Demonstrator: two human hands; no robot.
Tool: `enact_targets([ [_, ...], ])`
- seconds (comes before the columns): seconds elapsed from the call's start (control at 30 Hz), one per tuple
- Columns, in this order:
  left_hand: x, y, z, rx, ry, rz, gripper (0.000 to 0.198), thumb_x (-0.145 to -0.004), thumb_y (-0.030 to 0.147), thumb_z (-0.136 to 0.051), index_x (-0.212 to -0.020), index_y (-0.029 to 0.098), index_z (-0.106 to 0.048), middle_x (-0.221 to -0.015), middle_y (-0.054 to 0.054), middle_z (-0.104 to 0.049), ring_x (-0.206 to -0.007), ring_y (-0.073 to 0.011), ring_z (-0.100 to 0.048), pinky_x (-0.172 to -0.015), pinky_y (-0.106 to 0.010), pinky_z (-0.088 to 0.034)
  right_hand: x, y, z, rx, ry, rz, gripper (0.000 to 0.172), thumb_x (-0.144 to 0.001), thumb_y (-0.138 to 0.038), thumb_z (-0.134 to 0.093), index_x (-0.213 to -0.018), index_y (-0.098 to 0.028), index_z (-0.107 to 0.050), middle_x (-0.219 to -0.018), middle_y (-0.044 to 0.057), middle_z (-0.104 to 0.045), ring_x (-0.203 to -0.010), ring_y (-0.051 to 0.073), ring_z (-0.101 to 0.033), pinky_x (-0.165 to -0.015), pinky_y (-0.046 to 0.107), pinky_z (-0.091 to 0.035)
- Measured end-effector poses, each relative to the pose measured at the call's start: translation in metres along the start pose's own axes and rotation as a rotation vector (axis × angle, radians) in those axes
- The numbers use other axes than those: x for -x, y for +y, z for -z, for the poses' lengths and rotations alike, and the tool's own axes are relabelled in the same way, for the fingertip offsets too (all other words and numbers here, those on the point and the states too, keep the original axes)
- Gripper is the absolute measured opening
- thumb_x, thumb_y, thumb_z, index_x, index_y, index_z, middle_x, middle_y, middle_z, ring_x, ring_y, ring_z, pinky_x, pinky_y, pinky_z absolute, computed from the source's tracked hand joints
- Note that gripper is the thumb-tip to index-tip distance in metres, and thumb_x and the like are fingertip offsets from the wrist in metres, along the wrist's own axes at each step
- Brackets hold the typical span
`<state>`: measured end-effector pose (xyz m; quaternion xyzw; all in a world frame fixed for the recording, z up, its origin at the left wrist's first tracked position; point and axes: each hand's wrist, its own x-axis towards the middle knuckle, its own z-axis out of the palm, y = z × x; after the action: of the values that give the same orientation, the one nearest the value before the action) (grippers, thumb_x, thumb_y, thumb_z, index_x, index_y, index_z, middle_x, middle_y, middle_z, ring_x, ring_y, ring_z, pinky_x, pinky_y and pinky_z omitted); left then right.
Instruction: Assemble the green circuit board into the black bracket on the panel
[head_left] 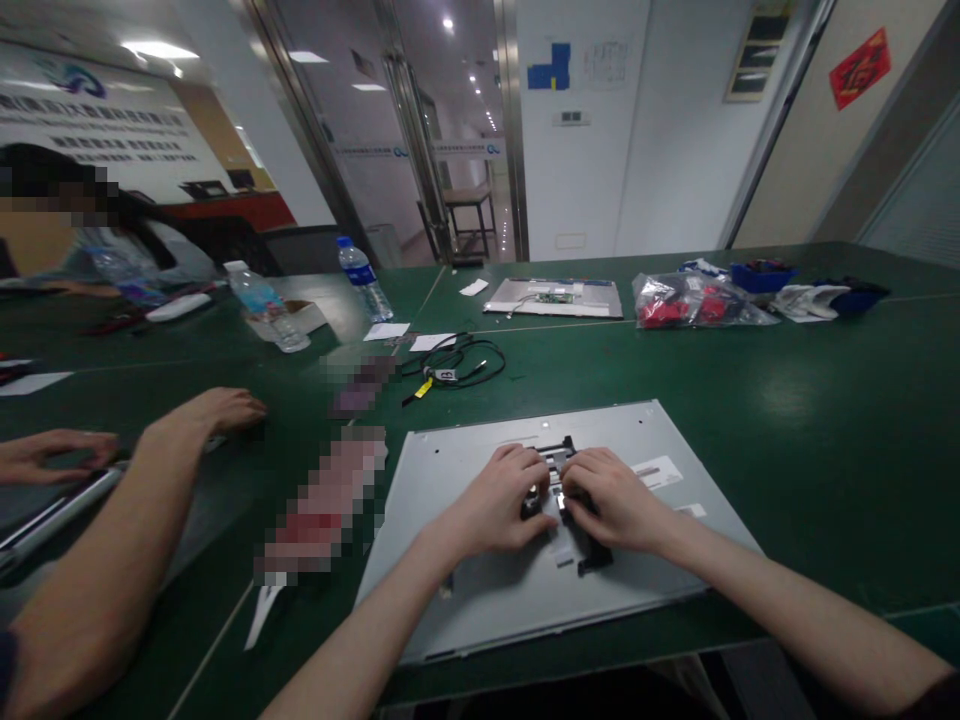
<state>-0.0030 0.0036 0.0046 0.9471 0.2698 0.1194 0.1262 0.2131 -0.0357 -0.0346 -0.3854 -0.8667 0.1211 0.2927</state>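
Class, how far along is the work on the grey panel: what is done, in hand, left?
Done: the grey panel lies flat on the green table. In hand: the left hand and right hand sit on the black bracket at its middle, fingers curled; the grip is hidden. Left, probably: the bracket sits on the panel, and the black cable lies apart.

Two grey panels are counted, the near panel and the far panel. Two water bottles are seen clearly. One black cable and one plastic bag are found. One blue tray is noted. Four hands are visible: the left hand, the right hand, and two co-worker's hands.
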Motion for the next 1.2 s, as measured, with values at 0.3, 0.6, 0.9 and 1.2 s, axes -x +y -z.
enact_targets([
  [0.3,-0.0006,0.0001,-0.0002,0.001,-0.010,0.008,0.027,-0.078,0.040,-0.071,-0.088,0.020,-0.056,-0.094,-0.005,-0.057,-0.094,-0.0255,-0.053,-0.095,-0.043,-0.039,0.0003,-0.0014,0.0008,0.001,-0.006,0.006,0.009,-0.084,-0.014,-0.055,-0.090,-0.019,-0.053,-0.095,0.006,-0.061,-0.093,0.022,-0.055,-0.087,0.038,-0.042],
  [0.6,-0.0004,0.0029,0.0036,0.000,-0.020,0.008,0.027,-0.077,0.038,-0.072,-0.088,0.020,-0.055,-0.095,-0.005,-0.057,-0.094,-0.0251,-0.053,-0.097,-0.043,-0.038,-0.0005,-0.0026,0.0023,0.001,-0.019,0.006,0.011,-0.083,-0.013,-0.054,-0.092,-0.019,-0.052,-0.095,0.006,-0.061,-0.091,0.022,-0.054,-0.086,0.038,-0.042],
  [0.9,-0.0012,0.0007,0.0000,0.005,-0.004,0.006,0.026,-0.079,0.039,-0.069,-0.086,0.019,-0.055,-0.093,-0.006,-0.057,-0.092,-0.0251,-0.052,-0.093,-0.043,-0.039,0.0007,-0.0014,0.0004,0.019,-0.022,-0.009,0.010,-0.086,-0.016,-0.057,-0.095,-0.019,-0.054,-0.098,0.006,-0.061,-0.095,0.022,-0.054,-0.088,0.038,-0.041],
  [1.2,-0.0016,0.0002,-0.0001,-0.002,0.004,0.001,0.026,-0.081,0.041,-0.067,-0.085,0.020,-0.053,-0.091,-0.005,-0.057,-0.090,-0.0248,-0.052,-0.092,-0.044,-0.039,0.0016,-0.0004,-0.0005,0.004,-0.018,-0.001,0.008,-0.088,-0.017,-0.055,-0.096,-0.019,-0.055,-0.099,0.006,-0.062,-0.096,0.022,-0.055,-0.088,0.038,-0.041],
])
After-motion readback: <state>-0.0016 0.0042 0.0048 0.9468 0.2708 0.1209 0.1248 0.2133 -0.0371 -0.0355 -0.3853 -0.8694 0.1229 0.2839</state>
